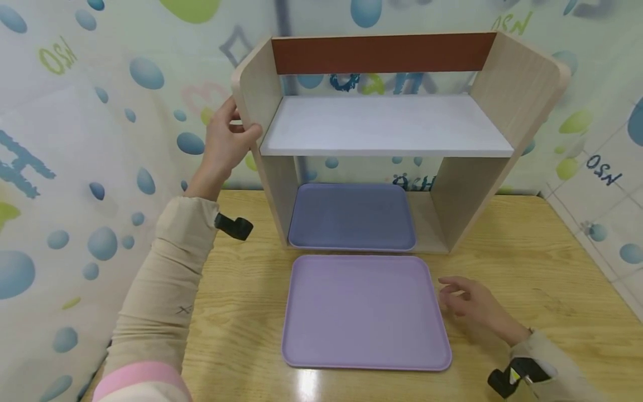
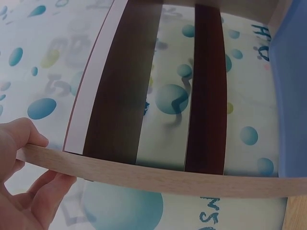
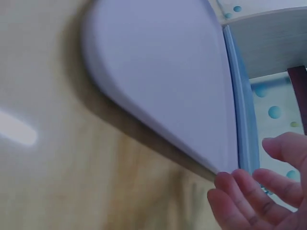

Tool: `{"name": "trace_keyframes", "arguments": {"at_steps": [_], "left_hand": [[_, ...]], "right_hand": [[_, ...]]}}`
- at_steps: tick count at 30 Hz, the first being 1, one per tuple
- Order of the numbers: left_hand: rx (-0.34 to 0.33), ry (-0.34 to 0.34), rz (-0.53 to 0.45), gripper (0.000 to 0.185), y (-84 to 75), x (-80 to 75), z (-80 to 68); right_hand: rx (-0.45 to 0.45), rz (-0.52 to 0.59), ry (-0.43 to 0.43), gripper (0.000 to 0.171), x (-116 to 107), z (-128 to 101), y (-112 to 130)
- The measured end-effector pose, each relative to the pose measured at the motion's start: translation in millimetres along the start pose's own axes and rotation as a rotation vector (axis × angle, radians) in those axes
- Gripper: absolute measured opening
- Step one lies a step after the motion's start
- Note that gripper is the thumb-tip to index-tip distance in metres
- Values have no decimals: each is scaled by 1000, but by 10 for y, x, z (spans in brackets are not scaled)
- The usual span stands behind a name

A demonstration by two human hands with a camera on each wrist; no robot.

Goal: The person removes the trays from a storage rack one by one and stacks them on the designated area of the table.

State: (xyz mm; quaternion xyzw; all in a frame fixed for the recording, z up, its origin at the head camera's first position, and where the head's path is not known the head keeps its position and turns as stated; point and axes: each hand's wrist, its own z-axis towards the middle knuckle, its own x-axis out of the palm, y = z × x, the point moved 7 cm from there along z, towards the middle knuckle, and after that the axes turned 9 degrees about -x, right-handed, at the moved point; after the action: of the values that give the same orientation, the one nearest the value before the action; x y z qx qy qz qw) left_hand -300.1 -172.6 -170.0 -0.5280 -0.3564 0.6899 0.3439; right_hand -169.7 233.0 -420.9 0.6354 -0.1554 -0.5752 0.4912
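A small wooden shelf unit [image 1: 387, 125] with a white middle board and a red-brown back strip stands on the table. My left hand [image 1: 230, 137] pinches the front edge of its left side panel [image 2: 158, 175], thumb on one face and fingers on the other. On the unit's lower level lies a blue tray [image 1: 351, 216]. In front of it, flat on the table, is a purple tray [image 1: 366, 312]. My right hand [image 1: 474, 304] hovers just off that tray's right edge with its fingers loosely bent and holding nothing; the right wrist view has the fingertips [image 3: 223, 179] close by a tray corner.
The wooden table [image 1: 542, 268] extends to both sides of the trays. A patterned wall covering [image 1: 125, 139] rises behind and to the left of the unit. To the right, a tile-lined covering [image 1: 603, 184] borders the table edge.
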Motion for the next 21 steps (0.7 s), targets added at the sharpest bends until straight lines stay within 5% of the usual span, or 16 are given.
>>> {"name": "trace_keyframes", "arguments": {"at_steps": [16, 21], "left_hand": [[-3, -2, 4, 52, 20, 1, 9], [11, -6, 2, 51, -4, 1, -2]], "right_hand": [[-70, 14, -27, 36, -132, 727, -62], [-79, -55, -46, 37, -164, 919, -122]]}}
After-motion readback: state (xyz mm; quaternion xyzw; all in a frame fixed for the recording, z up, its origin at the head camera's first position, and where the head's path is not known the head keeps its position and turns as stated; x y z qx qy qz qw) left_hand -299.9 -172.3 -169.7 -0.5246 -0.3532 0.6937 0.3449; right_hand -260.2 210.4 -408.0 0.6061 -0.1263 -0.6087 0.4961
